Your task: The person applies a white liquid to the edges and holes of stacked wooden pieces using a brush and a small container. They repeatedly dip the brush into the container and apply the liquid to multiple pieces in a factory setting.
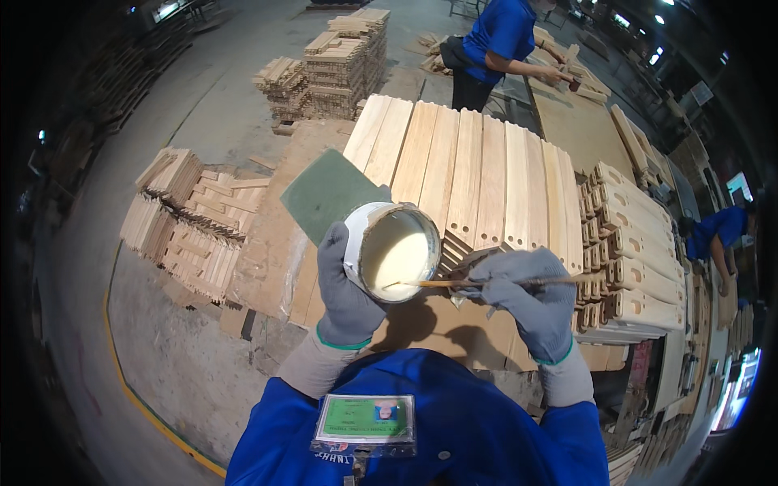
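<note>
Grey floor point(190, 348) spreads at my left side; the largest thing before me is the stack of pale wooden boards point(486, 162). Beyond it, a co-worker point(504, 40) in blue stands beside a bench point(567, 125). A green panel point(324, 194) is just behind the white tub point(353, 243), which is near the boards' close ends. My gloved left grip point(350, 279) curves, half wide, around this tub of cream liquid point(397, 253); my right grip point(531, 296) is narrow, holding a thin stick point(442, 283) that reaches inside.

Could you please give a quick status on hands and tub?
Left hand gripping white tub; right hand holding thin stick, tip at cream-coloured contents. Only the stick crosses its opening; green sheet alongside.
</note>
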